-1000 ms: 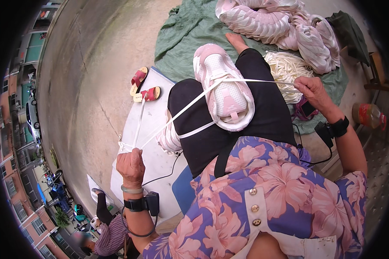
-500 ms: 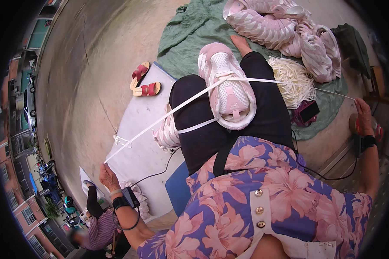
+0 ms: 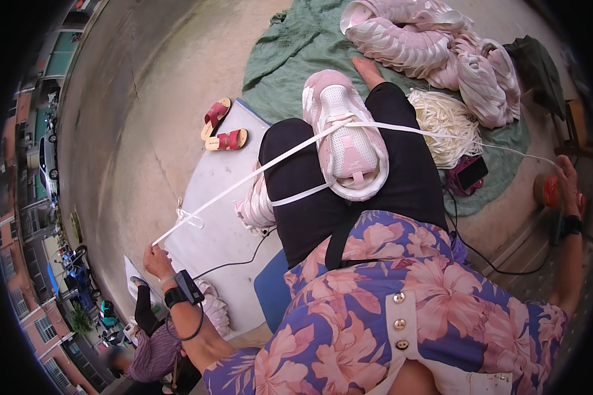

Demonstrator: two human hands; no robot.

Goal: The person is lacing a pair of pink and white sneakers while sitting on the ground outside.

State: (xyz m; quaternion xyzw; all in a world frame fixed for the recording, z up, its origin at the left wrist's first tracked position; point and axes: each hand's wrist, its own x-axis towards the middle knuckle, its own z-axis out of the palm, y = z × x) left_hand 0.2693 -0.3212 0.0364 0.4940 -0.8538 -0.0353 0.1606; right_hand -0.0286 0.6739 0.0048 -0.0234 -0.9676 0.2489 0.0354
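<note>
A pink and white sneaker upper (image 3: 359, 158) rests on my black-trousered lap, toe end away from me. A flat white shoelace (image 3: 257, 173) passes through its front eyelets and runs out to both sides. At the far left, my left hand (image 3: 157, 261) is closed on one end, and that side is stretched straight. On the far right, my right hand (image 3: 566, 184) pinches the other end between its fingertips, and that side sags a little. A white band (image 3: 300, 194) reaches from the shoe's opening across my left thigh.
A heap of white laces (image 3: 445, 128) lies right of my knee, beside a dark-screened phone (image 3: 471, 172). Bundled pink and white uppers (image 3: 415, 49) sit on a green cloth (image 3: 290, 56). Red sandals (image 3: 225, 139) stand on the left. Another person (image 3: 155, 355) sits at lower left.
My left hand has shifted slightly outward and up, still holding its lace end. The right side of the lace has gone from taut to slack, and my right hand's fingers look straighter.
</note>
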